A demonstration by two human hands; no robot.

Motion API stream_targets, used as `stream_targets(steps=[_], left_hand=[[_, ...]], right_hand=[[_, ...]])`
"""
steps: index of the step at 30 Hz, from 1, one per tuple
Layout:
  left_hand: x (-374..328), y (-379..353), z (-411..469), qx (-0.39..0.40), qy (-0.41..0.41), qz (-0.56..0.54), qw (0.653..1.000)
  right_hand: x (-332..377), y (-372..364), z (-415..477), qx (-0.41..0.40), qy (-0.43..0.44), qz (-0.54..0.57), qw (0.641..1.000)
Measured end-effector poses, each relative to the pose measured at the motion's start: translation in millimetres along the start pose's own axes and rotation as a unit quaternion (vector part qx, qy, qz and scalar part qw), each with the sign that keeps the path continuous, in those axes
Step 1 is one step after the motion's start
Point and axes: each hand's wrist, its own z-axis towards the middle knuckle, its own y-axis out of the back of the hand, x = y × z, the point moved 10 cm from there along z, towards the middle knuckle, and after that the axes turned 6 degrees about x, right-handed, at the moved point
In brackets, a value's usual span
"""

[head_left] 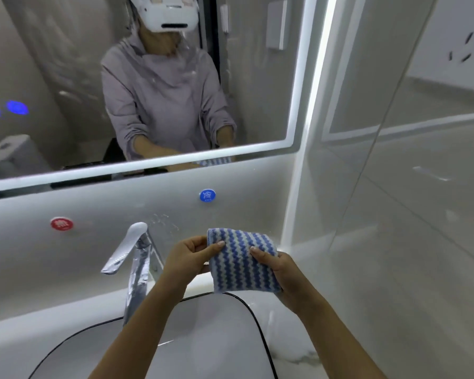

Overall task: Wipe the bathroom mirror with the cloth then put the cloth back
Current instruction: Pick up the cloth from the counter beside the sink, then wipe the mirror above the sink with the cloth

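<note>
You have two round stickers on the white wall panel [99, 206] under the mirror [66, 64]. The blue sticker [207, 195], toward the panel's right edge and just below the mirror's lower edge, bears a white 冷, with small print beneath it too tiny to read. The red sticker [62, 223], toward the left edge, carries a white character that looks like 热, though blurred. Two glowing blue icons [6, 108] at the mirror's left edge cannot be read.

Blue-and-white zigzag-striped cloth [242, 259]; round red sticker [62, 223], blue sticker [207, 195]; chrome faucet [133, 258].
</note>
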Motion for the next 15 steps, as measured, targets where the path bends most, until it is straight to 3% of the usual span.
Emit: stream_targets(steps=[10,15], left_hand=[[-48.0,43.0,-57.6,-0.066,-0.057,0.023,0.996],[-63.9,53.5,-78.9,-0.084,-0.075,0.003,0.994]], right_hand=[[23.5,-77.8,-13.3,0.092,-0.025,0.027,0.995],[33.8,-103.1,-24.9,0.110,-0.034,0.155,0.981]])
